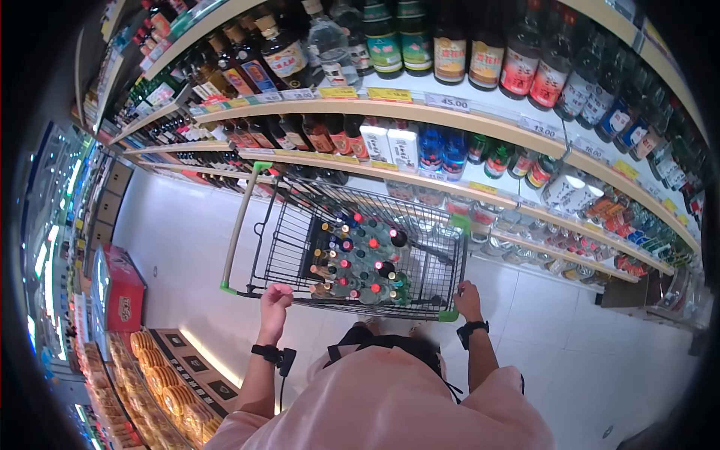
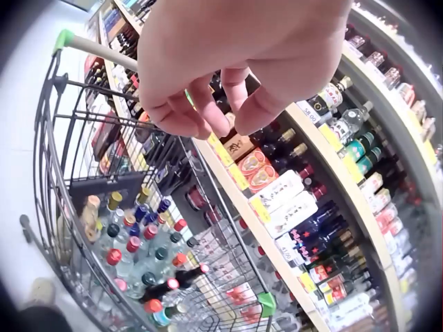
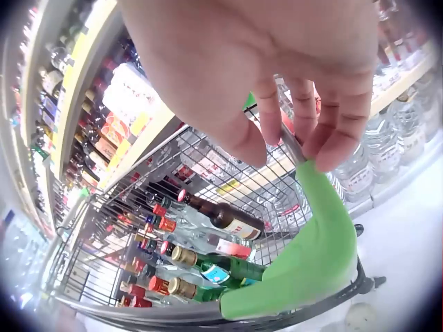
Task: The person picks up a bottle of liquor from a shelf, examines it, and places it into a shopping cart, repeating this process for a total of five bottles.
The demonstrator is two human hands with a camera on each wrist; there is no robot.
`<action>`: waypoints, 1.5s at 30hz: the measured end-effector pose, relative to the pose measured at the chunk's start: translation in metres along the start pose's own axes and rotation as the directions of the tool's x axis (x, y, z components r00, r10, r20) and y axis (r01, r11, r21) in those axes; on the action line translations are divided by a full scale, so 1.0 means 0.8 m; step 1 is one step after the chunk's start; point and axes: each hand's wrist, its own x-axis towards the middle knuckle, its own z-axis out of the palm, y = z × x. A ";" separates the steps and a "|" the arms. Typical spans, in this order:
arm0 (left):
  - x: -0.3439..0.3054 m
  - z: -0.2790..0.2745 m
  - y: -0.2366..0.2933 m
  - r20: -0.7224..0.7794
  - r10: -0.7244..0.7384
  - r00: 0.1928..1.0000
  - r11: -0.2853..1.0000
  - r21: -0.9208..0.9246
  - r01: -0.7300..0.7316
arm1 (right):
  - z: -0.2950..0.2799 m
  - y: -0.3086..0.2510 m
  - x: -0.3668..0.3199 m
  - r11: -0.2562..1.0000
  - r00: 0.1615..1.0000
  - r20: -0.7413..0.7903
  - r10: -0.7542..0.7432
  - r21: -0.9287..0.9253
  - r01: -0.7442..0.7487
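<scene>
A wire shopping cart [image 1: 352, 187] with green corner pieces stands sideways before me, many bottles [image 1: 365, 259] upright in its basket. My right hand [image 1: 468, 301] is at the cart's right end. In the right wrist view its thumb and fingers [image 3: 337, 149] bend round the end rail, right beside the green corner piece [image 3: 311, 242]. A dark brown bottle [image 3: 225, 216] and green bottles [image 3: 221, 266] show in the basket below it. My left hand [image 1: 274, 306] hovers by the near side of the cart, left of the bottles. Its fingers [image 2: 208, 114] hang loosely curled with nothing between them.
Shelves [image 1: 450, 109] full of bottles with price tags curve along the far side of the cart. At the left stand a red display case [image 1: 124, 300] and a rack of packaged round snacks [image 1: 161, 375]. Pale tiled floor [image 1: 187, 217] lies between.
</scene>
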 end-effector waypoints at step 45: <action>0.201 -0.402 -0.118 0.292 0.335 0.896 0.687 0.576 -0.444 | 0.198 -0.179 -0.170 0.956 0.969 -0.175 0.176 -0.204 -0.210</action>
